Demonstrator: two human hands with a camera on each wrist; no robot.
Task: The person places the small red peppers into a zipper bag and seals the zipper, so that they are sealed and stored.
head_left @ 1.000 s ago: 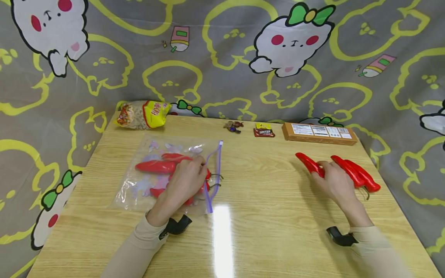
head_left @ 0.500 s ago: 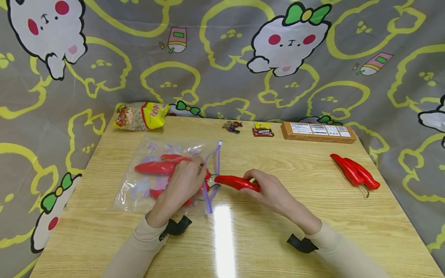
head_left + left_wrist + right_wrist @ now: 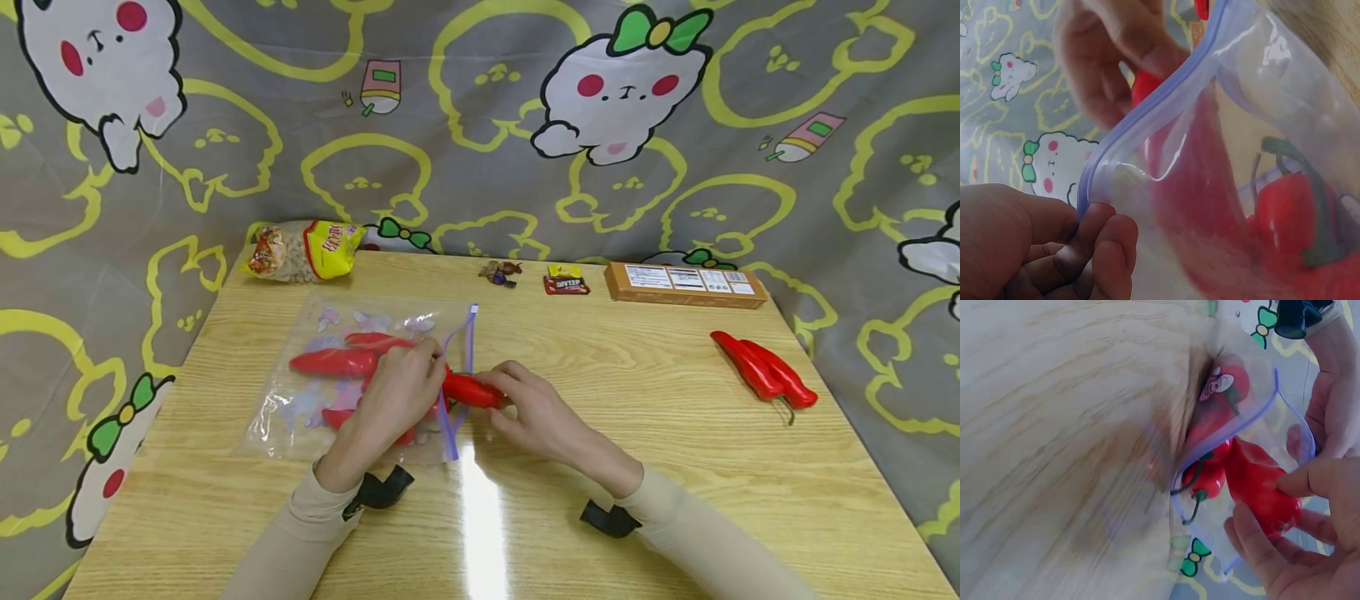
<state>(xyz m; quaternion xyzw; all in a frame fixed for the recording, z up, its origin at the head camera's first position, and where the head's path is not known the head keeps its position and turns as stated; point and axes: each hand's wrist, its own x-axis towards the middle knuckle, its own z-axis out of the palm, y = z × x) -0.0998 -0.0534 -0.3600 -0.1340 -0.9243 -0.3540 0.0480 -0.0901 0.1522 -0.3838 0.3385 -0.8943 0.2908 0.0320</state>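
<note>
A clear zip bag (image 3: 277, 417) with a purple-edged mouth lies on the left of the table, several red peppers (image 3: 333, 362) inside it. My left hand (image 3: 401, 392) pinches the bag's upper edge between thumb and fingers, and the mouth gapes in the left wrist view. My right hand (image 3: 536, 412) grips one red pepper (image 3: 1257, 487) by its thick end. That pepper's tip is through the mouth, among the green stems (image 3: 1200, 497) of the bagged peppers. Two more red peppers (image 3: 765, 367) lie side by side at the table's right.
Along the back edge lie a yellow-and-clear food packet (image 3: 303, 252), some small wrapped sweets (image 3: 500, 273), a red and yellow candy pair (image 3: 566, 281) and a long brown box (image 3: 686, 286). A patterned cloth (image 3: 480, 108) hangs behind the wooden table (image 3: 600, 333).
My right hand has lifted one pepper from the group at the right and carried it left into the bag's mouth. The left hand keeps its hold on the bag.
</note>
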